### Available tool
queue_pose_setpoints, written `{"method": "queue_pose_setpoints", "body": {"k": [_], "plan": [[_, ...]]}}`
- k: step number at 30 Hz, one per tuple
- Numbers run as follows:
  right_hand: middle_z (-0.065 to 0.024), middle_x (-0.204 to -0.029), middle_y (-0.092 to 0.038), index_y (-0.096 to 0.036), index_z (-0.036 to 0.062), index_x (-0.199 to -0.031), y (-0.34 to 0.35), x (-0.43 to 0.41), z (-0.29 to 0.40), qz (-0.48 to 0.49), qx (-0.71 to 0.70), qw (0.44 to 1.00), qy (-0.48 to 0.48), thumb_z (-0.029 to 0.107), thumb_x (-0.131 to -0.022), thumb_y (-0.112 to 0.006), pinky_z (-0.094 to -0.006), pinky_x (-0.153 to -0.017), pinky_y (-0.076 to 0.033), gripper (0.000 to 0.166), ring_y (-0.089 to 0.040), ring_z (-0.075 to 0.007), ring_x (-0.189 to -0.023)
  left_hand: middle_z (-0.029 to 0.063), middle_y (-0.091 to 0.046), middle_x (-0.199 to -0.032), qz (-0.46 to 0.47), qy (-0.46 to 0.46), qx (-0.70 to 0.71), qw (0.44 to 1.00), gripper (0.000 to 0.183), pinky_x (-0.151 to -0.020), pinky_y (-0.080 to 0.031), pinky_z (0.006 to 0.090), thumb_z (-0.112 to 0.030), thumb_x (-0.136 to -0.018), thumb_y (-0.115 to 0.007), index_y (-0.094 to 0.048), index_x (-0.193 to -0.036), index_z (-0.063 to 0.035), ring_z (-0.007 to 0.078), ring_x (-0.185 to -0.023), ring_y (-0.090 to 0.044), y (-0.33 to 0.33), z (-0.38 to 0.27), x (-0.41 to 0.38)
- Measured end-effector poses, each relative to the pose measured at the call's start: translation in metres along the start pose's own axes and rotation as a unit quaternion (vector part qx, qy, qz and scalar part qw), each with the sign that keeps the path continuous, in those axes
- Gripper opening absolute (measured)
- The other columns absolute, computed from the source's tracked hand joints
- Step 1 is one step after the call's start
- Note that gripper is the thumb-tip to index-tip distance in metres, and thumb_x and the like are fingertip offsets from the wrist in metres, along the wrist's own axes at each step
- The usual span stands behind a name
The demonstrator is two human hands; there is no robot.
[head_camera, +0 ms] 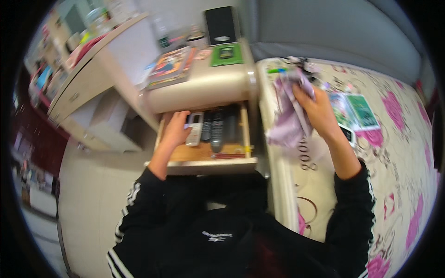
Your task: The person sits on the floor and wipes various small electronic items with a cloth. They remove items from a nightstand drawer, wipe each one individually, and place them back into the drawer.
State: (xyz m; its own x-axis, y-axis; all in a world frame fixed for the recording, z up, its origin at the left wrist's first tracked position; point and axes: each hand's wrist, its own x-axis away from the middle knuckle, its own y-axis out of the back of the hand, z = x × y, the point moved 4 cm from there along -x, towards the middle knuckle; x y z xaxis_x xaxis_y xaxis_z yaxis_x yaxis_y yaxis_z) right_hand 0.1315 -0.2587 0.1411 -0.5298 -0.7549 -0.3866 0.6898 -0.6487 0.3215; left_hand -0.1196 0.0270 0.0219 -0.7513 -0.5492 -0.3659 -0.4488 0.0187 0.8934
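Note:
A crumpled pale purple cloth (290, 118) hangs from my right hand (314, 107), above the edge of the mattress (313, 194). My left hand (177, 128) reaches into the left side of an open wooden drawer (187, 153). Beside its fingertips lies a white remote control (195, 130). A small bluish thing shows at those fingers, too blurred to name, and whether they grip anything is unclear. Two dark remote controls, one of them longer (217, 133), lie to the right of the white one. A reddish strip (227, 156) rests near the drawer's front.
Above the drawer, the nightstand top (205, 76) bears magazines (170, 67), a green packet (226, 55) and a black panel (221, 26). Booklets (361, 109) and a white device (347, 135) lie on the flowered bed. Left stands a cabinet (83, 87).

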Motion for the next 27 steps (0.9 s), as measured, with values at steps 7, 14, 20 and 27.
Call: {"method": "queue_pose_setpoints", "body": {"k": [7, 14, 20, 27], "plan": [[-0.0015, -0.092, -0.058, -0.057, 0.0025, -0.102, 0.135, 0.000, 0.027, -0.288, -0.232, 0.927, 0.059, 0.034, -0.086, -0.057, -0.0239, -0.070, -0.045, 0.035, -0.054, -0.0090, -0.079, 0.0080, -0.053, -0.108, 0.177, -0.170, 0.273, 0.930, 0.030, -0.089, -0.043, 0.0317, -0.004, -0.079, -0.058, -0.054, -0.109, -0.0022, 0.0187, -0.102, -0.053, 0.015, -0.183, -0.042], [-0.0033, -0.105, -0.059, -0.054, 0.0032, -0.112, 0.195, 0.021, 0.042, -0.323, -0.326, 0.867, 0.196, 0.026, -0.090, -0.051, -0.0258, -0.082, -0.046, 0.032, -0.057, -0.0121, -0.093, 0.0117, -0.054, -0.103, 0.169, -0.380, 0.302, 0.857, 0.028, -0.086, -0.043, 0.0323, -0.008, -0.078, -0.060, -0.054, -0.105, -0.0034, 0.0258, -0.097, -0.054, -0.022, -0.341, -0.052], [-0.0046, -0.092, -0.060, -0.057, 0.0027, -0.103, 0.188, 0.024, 0.052, -0.348, -0.308, 0.870, 0.161, 0.027, -0.088, -0.054, -0.0241, -0.072, -0.048, 0.028, -0.057, -0.0131, -0.082, 0.0138, -0.055, -0.097, 0.170, -0.337, 0.236, 0.895, 0.034, -0.078, -0.044, 0.0342, -0.021, -0.075, -0.064, -0.053, -0.101, -0.0018, 0.0296, -0.091, -0.054, -0.082, -0.402, -0.075], [-0.0068, -0.093, -0.060, -0.055, 0.0021, -0.107, 0.181, 0.019, 0.053, -0.306, -0.292, 0.890, 0.169, 0.026, -0.089, -0.052, -0.0253, -0.072, -0.050, 0.030, -0.059, -0.0152, -0.082, 0.0154, -0.054, -0.094, 0.198, -0.354, 0.115, 0.907, 0.053, -0.078, -0.046, 0.0378, -0.031, -0.061, -0.074, -0.051, -0.098, -0.0005, 0.0310, -0.089, -0.055, -0.099, -0.421, -0.078]]}}
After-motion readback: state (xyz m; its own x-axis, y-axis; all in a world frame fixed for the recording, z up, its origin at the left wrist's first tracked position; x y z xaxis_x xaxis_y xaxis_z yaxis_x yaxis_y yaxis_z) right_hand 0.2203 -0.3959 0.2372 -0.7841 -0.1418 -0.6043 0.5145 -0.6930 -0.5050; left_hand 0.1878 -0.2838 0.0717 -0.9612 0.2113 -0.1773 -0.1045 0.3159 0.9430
